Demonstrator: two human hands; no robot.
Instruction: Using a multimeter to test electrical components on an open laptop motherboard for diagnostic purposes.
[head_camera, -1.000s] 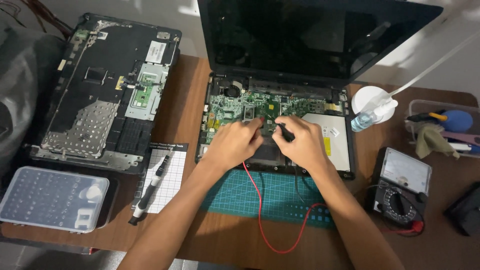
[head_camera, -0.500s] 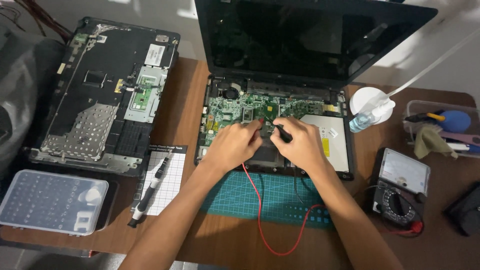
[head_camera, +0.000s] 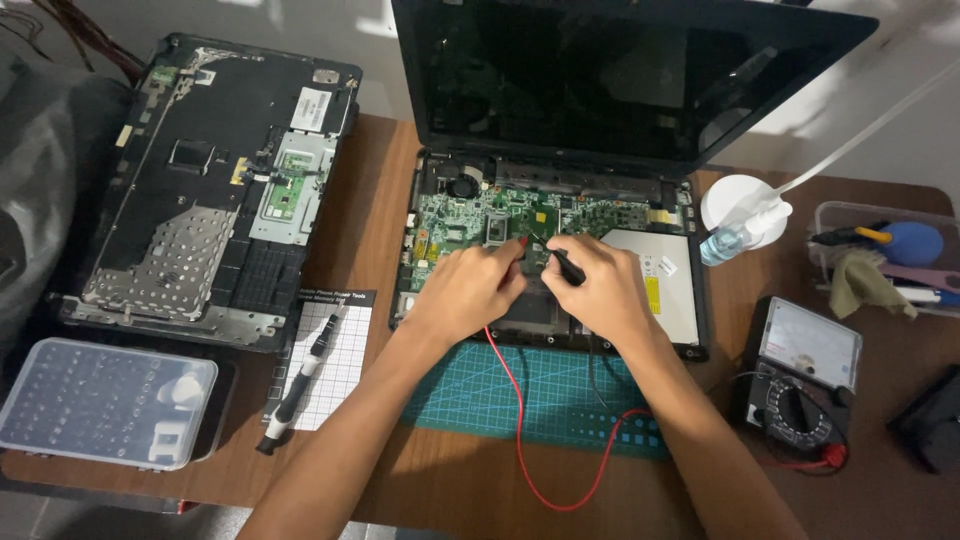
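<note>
Over the opened laptop's green motherboard (head_camera: 500, 212), the left hand (head_camera: 465, 290) pinches the red probe (head_camera: 521, 243) in closed fingers, while the right hand (head_camera: 600, 290) grips the black probe (head_camera: 568, 265); the multimeter (head_camera: 800, 375) sits right of the motherboard.

L hand (head_camera: 465, 290), R hand (head_camera: 600, 290) curled, fingertips near

red probe (head_camera: 520, 243): thin red tip I pinch, angled down onto the board, red lead trailing toward me | black probe (head_camera: 566, 264): slanted, tip on the board | motherboard (head_camera: 470, 215): green, exposed in the open laptop, lying flat
</note>
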